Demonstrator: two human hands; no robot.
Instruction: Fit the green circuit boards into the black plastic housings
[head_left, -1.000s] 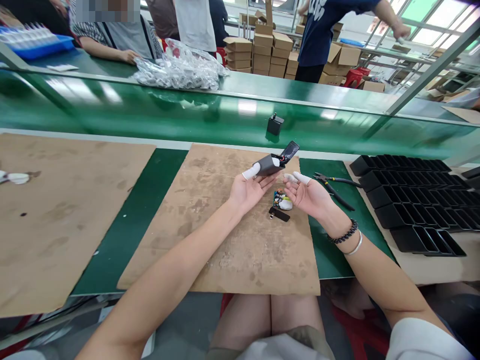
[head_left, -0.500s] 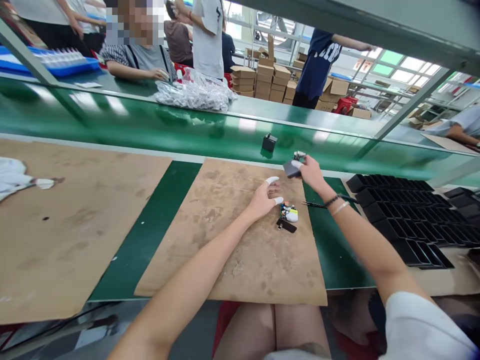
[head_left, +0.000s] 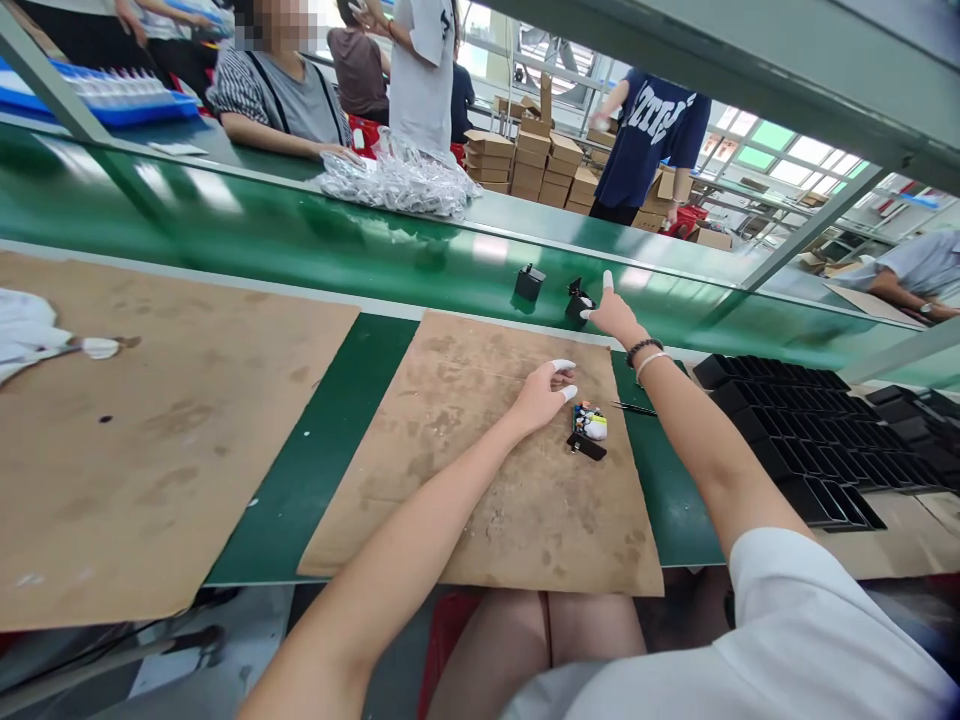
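Note:
My right hand (head_left: 616,316) reaches over the green belt, its thumb and index finger spread, white covers on the fingertips. Just left of the thumb stands a small black case (head_left: 577,304) with parts sticking out of its top. The thumb is by its side; whether they touch I cannot tell. A second black case (head_left: 529,284) stands further left on the belt. My left hand (head_left: 546,394) rests over the cardboard, thumb and fingers apart with nothing between them. Beside it lie a small circuit board (head_left: 590,422) with a white and yellow part and a black plate (head_left: 586,446) with metal bits.
A thin dark pointed tool (head_left: 634,408) lies at the cardboard sheet's (head_left: 480,520) right edge. Rows of black open cases (head_left: 787,430) stand at the right. Across the belt (head_left: 300,230) are a heap of clear plastic bags (head_left: 401,185) and several people. A metal bar crosses overhead.
My right hand has carried the black case forward onto the green belt and spread its fingers from it. My left hand has stayed beside the circuit board. The view has shifted slightly.

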